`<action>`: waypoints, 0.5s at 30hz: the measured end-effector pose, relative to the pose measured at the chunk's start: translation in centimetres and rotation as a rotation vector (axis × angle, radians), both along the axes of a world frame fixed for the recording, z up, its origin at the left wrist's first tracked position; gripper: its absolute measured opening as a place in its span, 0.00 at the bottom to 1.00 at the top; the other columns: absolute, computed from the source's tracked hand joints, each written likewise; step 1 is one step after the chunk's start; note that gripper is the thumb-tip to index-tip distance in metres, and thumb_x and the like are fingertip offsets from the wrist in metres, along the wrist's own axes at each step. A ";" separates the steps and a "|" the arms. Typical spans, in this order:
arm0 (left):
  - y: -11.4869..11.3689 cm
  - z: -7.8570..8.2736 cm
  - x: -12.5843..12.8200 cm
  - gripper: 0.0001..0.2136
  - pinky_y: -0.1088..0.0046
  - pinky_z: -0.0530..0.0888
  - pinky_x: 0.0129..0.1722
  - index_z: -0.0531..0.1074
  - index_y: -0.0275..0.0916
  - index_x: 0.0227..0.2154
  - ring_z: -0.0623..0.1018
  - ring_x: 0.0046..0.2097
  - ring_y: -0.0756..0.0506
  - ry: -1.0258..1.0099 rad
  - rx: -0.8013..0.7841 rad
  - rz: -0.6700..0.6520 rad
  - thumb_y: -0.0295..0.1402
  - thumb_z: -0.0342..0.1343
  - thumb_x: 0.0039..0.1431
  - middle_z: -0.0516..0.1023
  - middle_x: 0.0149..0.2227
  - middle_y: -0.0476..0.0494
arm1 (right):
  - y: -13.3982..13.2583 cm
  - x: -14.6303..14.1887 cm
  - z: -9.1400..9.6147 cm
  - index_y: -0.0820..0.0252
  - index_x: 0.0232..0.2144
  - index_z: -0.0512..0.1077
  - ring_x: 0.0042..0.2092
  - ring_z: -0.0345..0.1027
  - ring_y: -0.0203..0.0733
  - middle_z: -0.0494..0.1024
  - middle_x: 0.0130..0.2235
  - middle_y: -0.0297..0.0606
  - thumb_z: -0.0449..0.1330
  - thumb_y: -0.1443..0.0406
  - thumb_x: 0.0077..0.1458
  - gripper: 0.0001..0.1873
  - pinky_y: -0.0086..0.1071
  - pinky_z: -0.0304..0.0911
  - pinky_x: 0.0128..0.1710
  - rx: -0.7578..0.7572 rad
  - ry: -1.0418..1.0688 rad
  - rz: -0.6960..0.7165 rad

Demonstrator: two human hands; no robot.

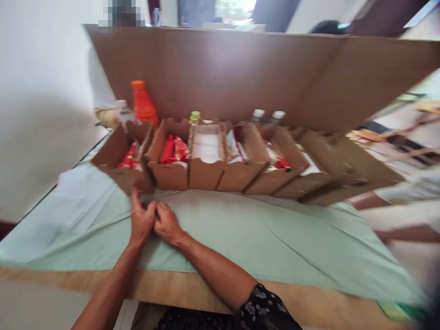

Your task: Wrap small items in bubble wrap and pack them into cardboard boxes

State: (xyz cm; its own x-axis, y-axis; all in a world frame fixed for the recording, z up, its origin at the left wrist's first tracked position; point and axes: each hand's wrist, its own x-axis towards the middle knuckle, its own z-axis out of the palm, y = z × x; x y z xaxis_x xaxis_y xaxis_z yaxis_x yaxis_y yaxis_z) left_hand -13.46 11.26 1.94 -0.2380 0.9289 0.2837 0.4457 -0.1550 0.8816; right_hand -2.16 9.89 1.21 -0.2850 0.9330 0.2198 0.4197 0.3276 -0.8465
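My left hand [142, 221] is just in front of the leftmost cardboard box [118, 176], one finger pointing up at its lower front corner. Whether that finger touches the box cannot be told. My right hand [167, 223] is curled closed against the left one, and their thumbs and fingertips meet. A small dark patch shows between them; what they grip, if anything, is hidden. Red packets [129, 156] lie inside the leftmost box. Beside it, a second box [169, 176] holds more red packets [174, 149].
More open boxes [206, 176] continue rightward in a row, holding white and red packs. A tall cardboard panel [240, 68] stands behind, with an orange bottle [142, 103] and other capped bottles before it. Green cloth [240, 233] covers the table. Another person's arm [405, 233] is at right.
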 end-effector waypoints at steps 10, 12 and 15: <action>-2.0 -1.4 -0.3 0.33 0.47 0.69 0.67 0.67 0.35 0.65 0.75 0.64 0.31 0.249 -0.128 0.000 0.53 0.41 0.68 0.77 0.60 0.31 | -2.1 4.5 3.8 0.55 0.36 0.77 0.39 0.76 0.38 0.82 0.37 0.29 0.65 0.66 0.60 0.01 0.24 0.66 0.37 -0.183 -0.120 0.196; -2.1 -1.6 -0.4 0.31 0.47 0.69 0.67 0.74 0.35 0.56 0.75 0.64 0.30 0.405 -0.110 -0.071 0.54 0.41 0.66 0.79 0.57 0.30 | -5.0 9.3 5.5 0.55 0.42 0.79 0.42 0.77 0.35 0.84 0.40 0.29 0.67 0.63 0.60 0.07 0.22 0.66 0.40 -0.223 -0.077 0.421; -2.2 -2.0 -0.4 0.30 0.48 0.69 0.67 0.77 0.34 0.46 0.75 0.63 0.28 0.621 -0.059 -0.166 0.54 0.43 0.63 0.78 0.57 0.26 | -10.2 19.5 9.5 0.61 0.48 0.79 0.48 0.77 0.38 0.84 0.48 0.40 0.63 0.61 0.66 0.13 0.26 0.67 0.49 -0.191 -0.046 0.521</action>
State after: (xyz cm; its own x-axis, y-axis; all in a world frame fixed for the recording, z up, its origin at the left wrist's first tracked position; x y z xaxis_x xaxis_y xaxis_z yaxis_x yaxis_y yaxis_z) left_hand -13.85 9.06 -0.11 0.1022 0.9574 0.2701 0.8501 -0.2250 0.4761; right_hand 17.37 -0.29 10.72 -0.7245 0.6882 0.0372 0.2814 0.3447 -0.8955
